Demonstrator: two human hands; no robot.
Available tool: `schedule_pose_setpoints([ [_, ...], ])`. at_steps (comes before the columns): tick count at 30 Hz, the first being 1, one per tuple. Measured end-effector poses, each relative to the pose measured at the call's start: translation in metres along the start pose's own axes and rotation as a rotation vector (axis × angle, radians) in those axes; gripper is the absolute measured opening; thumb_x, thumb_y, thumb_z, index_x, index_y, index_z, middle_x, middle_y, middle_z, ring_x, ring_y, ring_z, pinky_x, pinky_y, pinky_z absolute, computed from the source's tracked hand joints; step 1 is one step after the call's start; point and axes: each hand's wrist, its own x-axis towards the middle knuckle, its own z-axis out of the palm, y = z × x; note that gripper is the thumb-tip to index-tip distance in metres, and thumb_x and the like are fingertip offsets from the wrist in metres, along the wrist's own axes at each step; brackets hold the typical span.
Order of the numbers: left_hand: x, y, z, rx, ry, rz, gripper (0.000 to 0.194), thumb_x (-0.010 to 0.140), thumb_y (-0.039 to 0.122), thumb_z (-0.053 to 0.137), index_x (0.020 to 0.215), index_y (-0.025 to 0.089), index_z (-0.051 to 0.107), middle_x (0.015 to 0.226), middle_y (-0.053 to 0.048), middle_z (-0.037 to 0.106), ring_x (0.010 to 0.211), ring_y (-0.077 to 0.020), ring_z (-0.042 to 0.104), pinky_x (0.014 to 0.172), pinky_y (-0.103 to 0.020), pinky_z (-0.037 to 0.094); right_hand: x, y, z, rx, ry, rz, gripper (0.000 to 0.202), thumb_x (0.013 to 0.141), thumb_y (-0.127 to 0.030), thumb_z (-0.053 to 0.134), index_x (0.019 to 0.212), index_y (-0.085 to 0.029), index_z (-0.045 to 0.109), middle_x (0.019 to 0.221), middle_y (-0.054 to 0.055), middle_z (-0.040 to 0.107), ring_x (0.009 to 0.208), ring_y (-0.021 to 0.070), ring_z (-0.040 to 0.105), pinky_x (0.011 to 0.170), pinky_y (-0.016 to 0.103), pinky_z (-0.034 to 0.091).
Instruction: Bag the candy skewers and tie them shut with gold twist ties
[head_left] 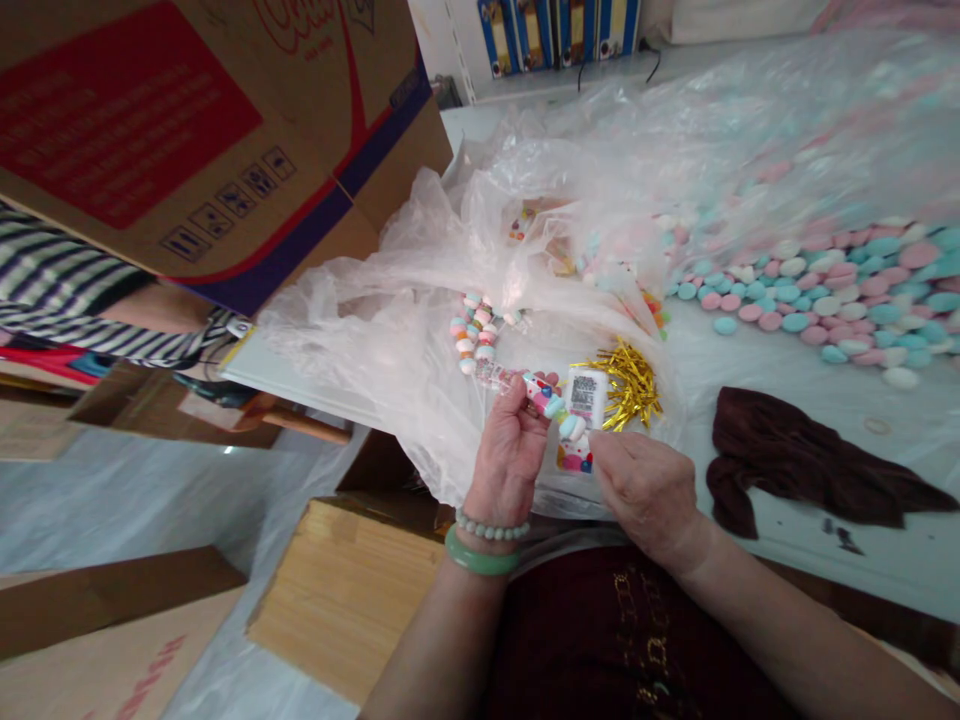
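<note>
My left hand (514,445), with a bead bracelet and a green bangle at the wrist, is closed on a small strip of wrapped candies (553,407) in blue, white and pink. Close to its right, my right hand (649,490) is curled with the fingertips at the strip's lower end; what it pinches is hidden. Behind the strip lies a white printed card (587,395) with a barcode-like label, beside a bundle of gold twist ties (632,385). More candies on a string (474,335) rest on the clear plastic bag (420,370) to the upper left.
Loose pink, blue and white candies (832,290) spread at the right. A dark brown cloth (810,465) lies on the table (795,580) nearer me. A large cardboard box (300,110) stands at upper left, partly covering another person's striped sleeve (67,265). Open cartons (352,590) sit below.
</note>
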Motion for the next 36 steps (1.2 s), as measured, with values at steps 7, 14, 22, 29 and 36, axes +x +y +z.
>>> schedule_pose_setpoints([
  [7,-0.004,-0.006,0.002,0.011,-0.044,0.042,0.012,0.09,0.02,0.055,0.08,0.016,0.061,0.078,-0.003,0.07,0.077,-0.0136,0.068,0.083,-0.029,0.054,-0.003,0.007,0.006,0.163,-0.086,0.134,0.025,0.089,-0.015,0.046,0.075,-0.02,0.066,0.066,0.006,0.066,0.064,0.0165,0.054,0.06,0.028,0.03],
  [14,-0.012,-0.016,0.002,0.172,-0.195,0.028,0.02,0.076,0.025,0.074,0.089,0.017,0.062,0.083,-0.001,0.069,0.075,-0.0132,0.068,0.068,-0.022,0.052,0.002,0.01,0.009,0.505,-0.157,0.411,0.022,0.088,-0.026,0.047,0.078,-0.021,0.066,0.072,0.004,0.067,0.066,0.0171,0.056,0.062,0.027,0.034],
  [22,-0.011,-0.016,0.004,0.17,-0.209,-0.119,0.021,0.079,0.033,0.07,0.089,0.016,0.063,0.078,-0.002,0.069,0.071,-0.0165,0.068,0.069,-0.03,0.055,0.014,0.015,0.017,1.318,-0.269,0.845,0.016,0.076,-0.028,0.055,0.061,-0.02,0.057,0.047,-0.005,0.05,0.046,0.01,0.04,0.049,0.023,0.03],
  [29,-0.01,-0.017,0.0,0.284,-0.204,-0.091,0.019,0.075,0.029,0.074,0.077,0.014,0.062,0.067,0.0,0.064,0.059,-0.0105,0.06,0.062,-0.023,0.049,0.015,0.014,0.012,1.453,-0.304,0.97,0.019,0.07,-0.033,0.062,0.06,-0.018,0.057,0.044,-0.004,0.049,0.04,0.0067,0.032,0.039,0.02,0.018],
  [36,-0.016,-0.031,0.0,0.282,-0.196,-0.166,0.024,0.076,0.035,0.072,0.079,0.012,0.065,0.07,-0.002,0.065,0.058,-0.01,0.058,0.057,-0.021,0.046,0.022,0.012,0.013,1.635,-0.316,1.083,0.017,0.065,-0.032,0.067,0.068,-0.017,0.057,0.043,-0.006,0.048,0.034,0.0035,0.024,0.035,0.018,0.009],
])
